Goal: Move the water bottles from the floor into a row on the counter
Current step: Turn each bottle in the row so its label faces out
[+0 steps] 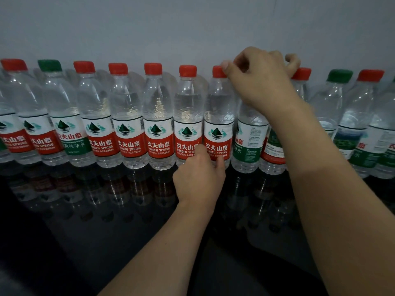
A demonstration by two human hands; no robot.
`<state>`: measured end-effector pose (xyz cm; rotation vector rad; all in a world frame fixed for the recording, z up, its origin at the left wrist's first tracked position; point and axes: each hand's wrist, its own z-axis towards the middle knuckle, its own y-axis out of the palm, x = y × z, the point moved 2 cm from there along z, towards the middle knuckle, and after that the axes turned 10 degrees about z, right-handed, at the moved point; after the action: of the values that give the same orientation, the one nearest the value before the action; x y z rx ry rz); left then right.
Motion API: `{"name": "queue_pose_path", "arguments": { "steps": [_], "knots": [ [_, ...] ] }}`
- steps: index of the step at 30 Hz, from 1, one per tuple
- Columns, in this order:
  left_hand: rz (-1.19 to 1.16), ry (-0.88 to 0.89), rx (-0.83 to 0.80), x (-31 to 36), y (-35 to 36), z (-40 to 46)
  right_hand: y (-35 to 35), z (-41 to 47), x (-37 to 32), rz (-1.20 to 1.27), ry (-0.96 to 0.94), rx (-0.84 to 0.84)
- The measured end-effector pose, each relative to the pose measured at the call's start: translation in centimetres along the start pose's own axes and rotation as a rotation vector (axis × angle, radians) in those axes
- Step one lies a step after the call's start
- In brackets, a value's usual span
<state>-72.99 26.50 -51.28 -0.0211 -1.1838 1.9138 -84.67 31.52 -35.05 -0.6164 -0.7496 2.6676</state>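
Black counter (106,210) — left hand (198,178) pinches bottle (218,116) base, right hand (260,80) curled over caps.

Bottles (158,116) packed touching along wall (192,28), no gaps btwn; counter (106,221) in front open.

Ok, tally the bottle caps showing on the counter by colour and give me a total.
Red caps: 8
Green caps: 2
Total: 10 caps in view
One more bottle's cap is hidden behind the right hand, so its colour cannot be told and it is not counted.
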Motion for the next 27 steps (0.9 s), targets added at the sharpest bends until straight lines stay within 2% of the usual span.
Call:
{"name": "queue_pose_path", "arguments": {
  "steps": [6, 10, 19, 27],
  "knots": [
    [0.002, 0.108, 0.069, 1.5, -0.8, -0.9, -1.3, -0.5, 1.7, -0.267, 0.023, 0.062],
    [0.001, 0.224, 0.098, 3.3, -0.7, -1.8, -1.7, -0.5, 2.5, -0.324, 0.099, 0.102],
    [-0.058, 0.298, -0.015, 3.6, 0.7, -1.8, -2.1, -0.1, 3.3, -0.295, 0.153, 0.097],
    [-0.06, 0.238, -0.083, 4.8, 0.9, -2.6, -2.3, 0.0, 3.4, -0.205, 0.142, 0.063]
  ]
}}
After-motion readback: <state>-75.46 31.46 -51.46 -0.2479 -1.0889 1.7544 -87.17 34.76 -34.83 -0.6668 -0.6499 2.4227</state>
